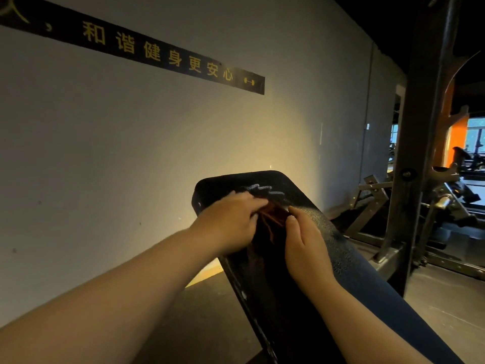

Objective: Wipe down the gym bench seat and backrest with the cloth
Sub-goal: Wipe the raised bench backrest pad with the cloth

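One dark reddish-brown crumpled cloth (271, 219) lies near the upper end of one black padded gym-bench backrest (328, 232). Two hands: left hand (231, 222), fingers (256, 203) curled, grips the cloth; right hand (307, 245), fingers bent, pinches its right edge. One black lettered wall strip (162, 52) hangs above-left of the backrest.

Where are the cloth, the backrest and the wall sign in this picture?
cloth (273, 219): head view, on its reddish-brown folds, near the middle.
backrest (265, 179): head view, on the bare pad near its top edge.
wall sign (157, 52): head view, on the middle of the black strip.
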`<state>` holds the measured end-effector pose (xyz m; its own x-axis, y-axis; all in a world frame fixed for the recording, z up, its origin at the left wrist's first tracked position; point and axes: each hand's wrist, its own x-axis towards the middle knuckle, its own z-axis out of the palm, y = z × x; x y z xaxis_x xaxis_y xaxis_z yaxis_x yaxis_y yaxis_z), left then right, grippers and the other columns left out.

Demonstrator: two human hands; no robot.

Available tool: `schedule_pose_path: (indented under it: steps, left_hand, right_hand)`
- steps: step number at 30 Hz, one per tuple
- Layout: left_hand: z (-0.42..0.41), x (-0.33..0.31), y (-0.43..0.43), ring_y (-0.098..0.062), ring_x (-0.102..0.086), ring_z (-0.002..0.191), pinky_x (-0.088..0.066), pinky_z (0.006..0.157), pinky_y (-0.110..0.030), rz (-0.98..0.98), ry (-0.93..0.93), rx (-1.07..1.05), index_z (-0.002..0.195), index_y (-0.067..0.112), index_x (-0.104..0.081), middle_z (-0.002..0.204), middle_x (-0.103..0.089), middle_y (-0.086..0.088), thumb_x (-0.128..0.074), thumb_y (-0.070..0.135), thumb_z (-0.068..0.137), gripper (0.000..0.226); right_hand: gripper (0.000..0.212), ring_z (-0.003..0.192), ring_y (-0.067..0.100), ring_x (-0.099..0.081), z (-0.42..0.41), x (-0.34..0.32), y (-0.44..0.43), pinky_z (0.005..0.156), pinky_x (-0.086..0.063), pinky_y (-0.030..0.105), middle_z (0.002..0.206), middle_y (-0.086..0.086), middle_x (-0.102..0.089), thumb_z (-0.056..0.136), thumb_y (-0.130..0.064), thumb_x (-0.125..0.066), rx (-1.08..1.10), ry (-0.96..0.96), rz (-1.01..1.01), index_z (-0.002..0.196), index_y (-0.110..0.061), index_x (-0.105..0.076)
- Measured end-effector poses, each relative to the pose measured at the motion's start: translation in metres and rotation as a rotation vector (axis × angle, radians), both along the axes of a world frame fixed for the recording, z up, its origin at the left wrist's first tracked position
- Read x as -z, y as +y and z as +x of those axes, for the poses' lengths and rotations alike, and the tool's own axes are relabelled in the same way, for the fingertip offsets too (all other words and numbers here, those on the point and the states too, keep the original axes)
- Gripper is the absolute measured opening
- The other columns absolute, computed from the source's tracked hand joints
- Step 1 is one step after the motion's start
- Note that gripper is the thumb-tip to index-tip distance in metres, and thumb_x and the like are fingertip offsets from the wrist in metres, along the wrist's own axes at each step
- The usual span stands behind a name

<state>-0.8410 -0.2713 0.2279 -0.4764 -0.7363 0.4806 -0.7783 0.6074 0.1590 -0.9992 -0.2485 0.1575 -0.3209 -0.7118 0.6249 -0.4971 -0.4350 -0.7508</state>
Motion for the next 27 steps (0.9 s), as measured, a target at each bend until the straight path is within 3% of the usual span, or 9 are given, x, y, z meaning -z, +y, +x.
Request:
schedule_pose_path:
  steps: [4,7,9,12,14,17,20,22,27]
  left_hand:
    - [0.003,-0.028,-0.034,-0.041,-0.017,0.149,-0.017,0.123,-0.050,0.073,0.138,-0.238,0.145,0.032,-0.048,0.150,-0.042,-0.008,-0.041,0.013,0.100,0.050]
    - [-0.006,0.001,-0.013,-0.040,-0.010,0.151,-0.020,0.122,-0.055,-0.013,0.197,-0.276,0.152,0.028,-0.038,0.155,-0.037,-0.005,-0.043,0.020,0.103,0.050]
    - [-0.022,0.022,0.018,-0.035,-0.011,0.152,-0.013,0.123,-0.051,-0.071,0.194,-0.251,0.152,0.027,-0.036,0.156,-0.036,-0.003,-0.041,0.026,0.104,0.048]
    - [-0.043,0.047,0.049,-0.024,-0.027,0.147,-0.003,0.126,-0.042,-0.134,0.109,-0.072,0.150,0.026,-0.036,0.151,-0.043,-0.001,-0.036,0.025,0.104,0.046]
    - [-0.035,0.051,0.056,-0.020,-0.041,0.138,-0.019,0.125,-0.041,-0.020,0.207,0.067,0.149,0.027,-0.027,0.145,-0.048,0.000,-0.041,0.022,0.100,0.051]
    - [-0.006,0.046,0.057,-0.016,-0.051,0.122,-0.045,0.107,-0.040,0.241,0.318,0.240,0.142,0.044,-0.008,0.141,-0.047,0.001,-0.047,0.022,0.090,0.069]
    - [0.000,0.037,0.052,-0.014,-0.051,0.122,-0.044,0.105,-0.038,0.344,0.632,0.322,0.135,0.046,-0.023,0.135,-0.051,0.006,-0.042,0.014,0.088,0.060]
    - [-0.003,0.034,0.045,-0.015,-0.050,0.125,-0.043,0.106,-0.036,0.309,0.728,0.255,0.134,0.035,-0.037,0.135,-0.055,0.004,-0.041,0.004,0.095,0.050]
    - [-0.009,0.039,0.025,-0.013,-0.042,0.137,-0.036,0.107,-0.023,0.016,0.401,0.030,0.137,0.026,-0.055,0.145,-0.051,0.006,-0.044,0.017,0.103,0.037]
  right_hand:
    - [0.038,0.115,0.000,-0.044,0.002,-0.004,0.006,0.097,-0.036,0.028,0.122,-0.019,-0.048,0.108,-0.030,-0.036,0.013,0.000,0.033,0.142,-0.024,-0.051]
    - [0.035,0.113,0.004,-0.050,0.001,-0.003,0.005,0.091,-0.037,0.026,0.119,-0.016,-0.056,0.107,-0.028,-0.038,0.009,-0.026,0.011,0.136,-0.025,-0.055]
    - [0.026,0.108,0.006,-0.057,0.002,-0.002,0.004,0.087,-0.046,0.027,0.110,-0.016,-0.061,0.106,-0.026,-0.040,0.003,-0.042,-0.032,0.124,-0.032,-0.058]
    - [0.034,0.116,0.004,-0.055,0.001,0.003,0.008,0.103,-0.047,0.035,0.121,-0.012,-0.062,0.102,-0.030,-0.040,0.030,0.083,-0.156,0.129,-0.028,-0.060]
    - [0.041,0.127,0.001,-0.049,0.003,0.008,0.016,0.110,-0.042,0.034,0.135,-0.014,-0.057,0.102,-0.035,-0.037,-0.104,0.172,-0.135,0.139,-0.031,-0.054]
    - [0.048,0.136,-0.005,-0.035,-0.003,0.018,0.039,0.114,-0.032,0.028,0.149,-0.021,-0.041,0.105,-0.050,-0.030,-0.229,0.413,-0.012,0.152,-0.044,-0.033]
    - [0.057,0.125,-0.001,-0.028,-0.023,0.022,0.054,0.107,-0.026,0.024,0.140,-0.019,-0.033,0.098,-0.068,-0.020,-0.053,0.789,0.067,0.152,-0.053,-0.021]
    - [0.059,0.116,0.000,-0.026,-0.028,0.019,0.056,0.105,-0.027,0.026,0.132,-0.014,-0.034,0.093,-0.073,-0.021,0.050,0.879,0.027,0.142,-0.045,-0.038]
    - [0.049,0.125,0.014,-0.036,-0.029,0.011,0.016,0.107,-0.024,0.025,0.137,-0.002,-0.040,0.098,-0.059,-0.039,0.132,0.769,0.002,0.119,-0.016,-0.053]
